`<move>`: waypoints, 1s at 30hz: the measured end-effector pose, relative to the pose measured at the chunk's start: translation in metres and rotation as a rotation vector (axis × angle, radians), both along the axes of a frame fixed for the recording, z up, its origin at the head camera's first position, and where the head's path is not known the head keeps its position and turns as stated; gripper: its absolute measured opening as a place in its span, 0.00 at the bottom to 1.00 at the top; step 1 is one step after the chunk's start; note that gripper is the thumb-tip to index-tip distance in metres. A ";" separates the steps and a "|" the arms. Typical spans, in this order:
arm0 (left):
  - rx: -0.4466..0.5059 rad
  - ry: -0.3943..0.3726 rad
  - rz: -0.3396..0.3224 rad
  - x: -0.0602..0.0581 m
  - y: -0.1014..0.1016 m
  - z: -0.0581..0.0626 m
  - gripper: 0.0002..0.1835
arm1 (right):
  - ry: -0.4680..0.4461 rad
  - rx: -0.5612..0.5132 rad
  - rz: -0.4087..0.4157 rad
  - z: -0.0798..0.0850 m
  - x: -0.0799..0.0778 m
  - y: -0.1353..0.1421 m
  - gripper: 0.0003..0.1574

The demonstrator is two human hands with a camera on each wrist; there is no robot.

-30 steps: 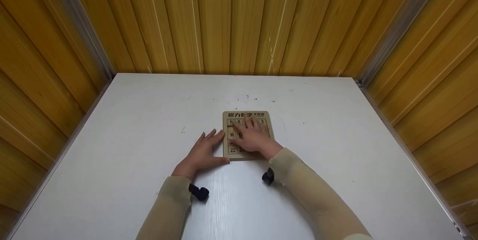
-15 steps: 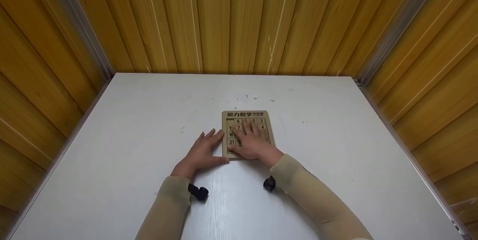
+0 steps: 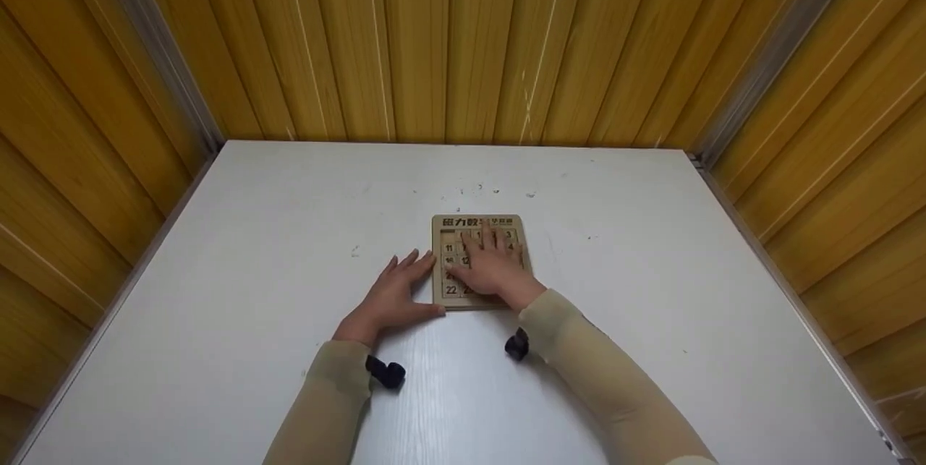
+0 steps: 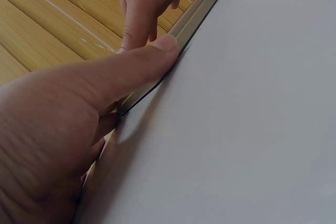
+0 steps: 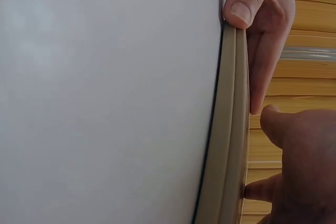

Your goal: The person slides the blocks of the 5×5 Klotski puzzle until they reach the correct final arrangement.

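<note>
A wooden number slide puzzle (image 3: 470, 304) lies flat on the white table, with printed characters along its far edge. My left hand (image 3: 391, 299) braces its near left corner, fingers extended along the left side and thumb at the near edge. In the right wrist view, that thumb (image 5: 242, 11) presses the board's edge (image 5: 226, 108). Over the tiles my right hand (image 3: 495, 270) is spread, fingertips down on the board and covering many numbers. At the top left of the grid is a vacant slot (image 3: 448, 233), with the 11 tile (image 3: 449, 248) just below it.
The white table (image 3: 615, 233) surrounds the board, with small dark marks beyond it. Yellow wood-look panels (image 3: 419, 45) stand behind and at both sides. A black wrist camera (image 3: 387, 373) sits on the left wrist, another (image 3: 516, 344) on the right.
The 11 tile has slid from the top left slot down one place, leaving the top slot vacant. My right hand dipped toward me, then moved back up. My left hand stayed put.
</note>
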State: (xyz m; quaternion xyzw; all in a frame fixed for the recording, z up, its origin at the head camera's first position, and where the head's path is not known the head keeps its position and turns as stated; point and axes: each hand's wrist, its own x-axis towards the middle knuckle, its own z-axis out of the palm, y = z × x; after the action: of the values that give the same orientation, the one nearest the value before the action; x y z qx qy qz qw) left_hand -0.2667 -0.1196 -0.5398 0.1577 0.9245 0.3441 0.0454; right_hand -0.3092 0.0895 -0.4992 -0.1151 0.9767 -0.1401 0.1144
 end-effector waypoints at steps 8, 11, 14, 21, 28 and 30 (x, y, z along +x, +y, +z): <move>0.003 0.023 -0.026 0.000 -0.001 0.001 0.53 | -0.011 -0.030 0.030 0.000 0.001 -0.013 0.54; 0.004 0.015 -0.026 0.000 -0.001 0.001 0.53 | -0.024 -0.044 0.040 -0.001 0.001 -0.011 0.54; -0.004 0.010 -0.023 0.000 -0.001 0.000 0.54 | -0.030 -0.062 0.006 0.000 0.001 -0.005 0.54; -0.003 0.016 -0.008 0.001 -0.002 0.000 0.54 | -0.032 -0.048 -0.091 0.001 0.003 0.010 0.56; -0.010 0.006 0.001 0.000 0.000 -0.002 0.54 | -0.030 -0.015 -0.110 0.000 0.005 0.008 0.57; -0.011 0.004 0.000 0.000 0.000 -0.002 0.54 | -0.034 -0.006 -0.108 0.000 0.006 0.004 0.57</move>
State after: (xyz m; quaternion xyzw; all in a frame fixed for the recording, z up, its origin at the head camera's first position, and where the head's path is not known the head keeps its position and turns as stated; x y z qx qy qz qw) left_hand -0.2670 -0.1196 -0.5422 0.1583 0.9265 0.3386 0.0443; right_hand -0.3033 0.0939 -0.4993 -0.0600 0.9790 -0.1510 0.1230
